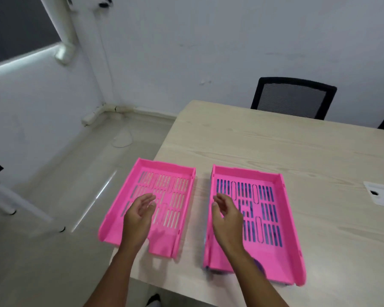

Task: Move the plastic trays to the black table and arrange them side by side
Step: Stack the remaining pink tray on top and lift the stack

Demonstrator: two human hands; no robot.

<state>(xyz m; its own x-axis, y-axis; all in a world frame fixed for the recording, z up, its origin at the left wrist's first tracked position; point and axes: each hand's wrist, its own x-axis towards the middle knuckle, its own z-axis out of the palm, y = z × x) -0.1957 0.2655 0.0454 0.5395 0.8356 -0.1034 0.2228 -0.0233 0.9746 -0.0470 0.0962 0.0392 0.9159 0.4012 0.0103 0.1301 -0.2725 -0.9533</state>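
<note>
Two pink trays sit on a light wood bench, not a black one. The left tray (pixel 162 196) lies at the bench's near-left corner, with its left side hanging past the left edge over the floor (pixel 53 196). The right tray (pixel 253 218) lies just beside it, a narrow gap between, its near end at the bench's near edge. Blue-purple shows through its slots and under its near end, so it likely sits on another tray; how many cannot be told.

The left hand (pixel 140 214) hovers open over the left tray, fingers loosely curled, holding nothing. The right hand (pixel 225 214) hovers open over the left wall of the right tray, also holding nothing. No grip is formed on either tray yet.

Risks from here:
- The left tray overhangs the edge, so a nudge or a one-sided lift could tip it to the floor.
- A grip on one thin wall only would let a tray swing or flex and slip.
- If the right tray is lifted by its top rim, the tray beneath may stay behind, or come up and drop.
- The black bench is not in view, so the carry runs out of sight. A dark chair (pixel 293 96) stands at the far edge.
</note>
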